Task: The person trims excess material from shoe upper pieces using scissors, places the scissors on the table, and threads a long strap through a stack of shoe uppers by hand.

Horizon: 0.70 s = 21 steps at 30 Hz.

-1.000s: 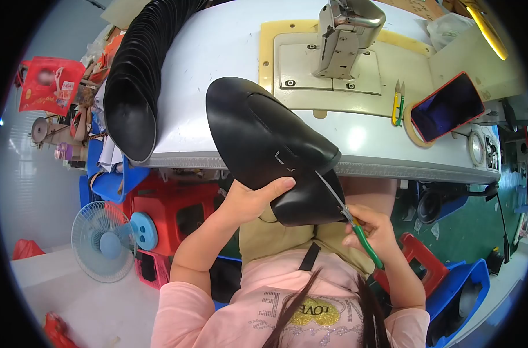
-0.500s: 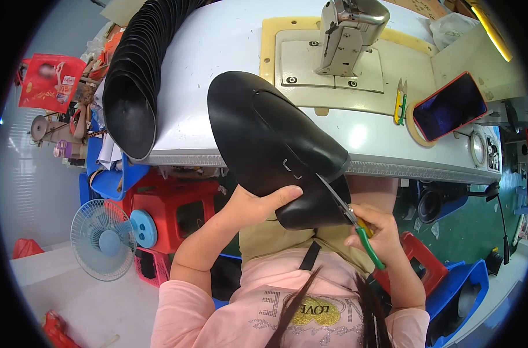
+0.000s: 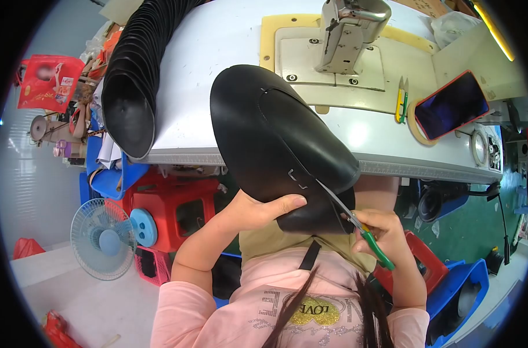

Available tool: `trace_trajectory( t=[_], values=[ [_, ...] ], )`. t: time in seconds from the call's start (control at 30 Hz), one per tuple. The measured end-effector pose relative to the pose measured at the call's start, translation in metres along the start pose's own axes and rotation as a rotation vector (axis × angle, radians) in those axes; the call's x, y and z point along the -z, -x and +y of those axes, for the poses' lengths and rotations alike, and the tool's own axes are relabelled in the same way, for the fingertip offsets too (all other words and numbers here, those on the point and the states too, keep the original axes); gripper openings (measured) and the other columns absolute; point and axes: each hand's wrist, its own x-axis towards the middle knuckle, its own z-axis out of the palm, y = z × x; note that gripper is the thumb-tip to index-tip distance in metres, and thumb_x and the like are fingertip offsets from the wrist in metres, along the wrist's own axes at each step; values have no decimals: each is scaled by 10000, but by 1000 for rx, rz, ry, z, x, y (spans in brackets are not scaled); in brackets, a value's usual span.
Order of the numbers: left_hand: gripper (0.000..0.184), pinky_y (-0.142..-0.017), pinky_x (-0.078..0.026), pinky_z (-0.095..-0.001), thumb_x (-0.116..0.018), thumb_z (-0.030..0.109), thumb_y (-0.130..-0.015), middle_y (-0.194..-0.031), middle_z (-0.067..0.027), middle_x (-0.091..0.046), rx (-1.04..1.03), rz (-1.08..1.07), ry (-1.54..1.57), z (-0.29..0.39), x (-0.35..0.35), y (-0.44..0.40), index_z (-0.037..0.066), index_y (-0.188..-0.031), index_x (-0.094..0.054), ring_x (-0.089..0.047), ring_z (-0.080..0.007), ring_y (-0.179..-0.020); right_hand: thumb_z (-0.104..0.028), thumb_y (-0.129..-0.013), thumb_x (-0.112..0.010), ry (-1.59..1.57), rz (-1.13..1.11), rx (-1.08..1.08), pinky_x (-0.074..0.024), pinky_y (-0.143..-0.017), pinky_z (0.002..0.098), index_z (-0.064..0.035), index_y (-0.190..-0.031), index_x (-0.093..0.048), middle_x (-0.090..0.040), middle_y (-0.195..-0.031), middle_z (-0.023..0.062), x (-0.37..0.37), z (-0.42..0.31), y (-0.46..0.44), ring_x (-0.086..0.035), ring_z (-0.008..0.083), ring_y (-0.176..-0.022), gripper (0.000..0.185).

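Note:
A black, smooth leather-like shoe upper point(image 3: 246, 127) with a curved seam and two small pale bracket-shaped marks hangs in front of the table edge. My left hand point(image 3: 267, 211) grips its lower left side, thumb on top and the other fingers hidden underneath. In my right hand point(image 3: 383, 229) are scissors point(image 3: 377, 249) with green and yellow handles. Their blades lie along the seam edge on the upper's lower right, the tip close to the pale marks. Whether the blades are cutting anything, I cannot tell.
A long nested stack of similar black pieces point(image 3: 125, 110) lies on the left of the white table point(image 3: 200, 87). Behind stands a sewing machine point(image 3: 351, 40). At right are a second pair of scissors point(image 3: 401, 101), a phone point(image 3: 451, 107) and a tape roll point(image 3: 419, 124). A fan point(image 3: 104, 238) stands left.
The black upper has shifted slightly right and turned a little in my left hand. The scissors' handles have swung down and right, with the blades still at the seam.

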Motion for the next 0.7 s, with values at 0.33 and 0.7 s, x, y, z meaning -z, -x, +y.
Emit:
trace_trajectory(
  t=[0.33, 0.7],
  values=[
    [242, -707, -469, -258, -654, 17, -755, -898, -46, -606, -71, 11, 43, -5, -4, -1, -1, -986, -585, -555, -118, -796, -288, -572, -813, 49, 9, 42, -417, -605, 260, 25, -1019, -593, -575, -761, 89, -1, -5, -3, -493, 149, -651, 588],
    [277, -746, -478, -276, -690, 20, -720, -918, -65, -614, -40, 56, 95, -16, -7, 2, 2, -978, -590, -580, -142, -833, -290, -579, -810, 58, 23, 15, -404, -583, 259, 41, -1028, -581, -553, -740, 85, -7, -2, 1, -479, 149, -640, 603]
  ],
)
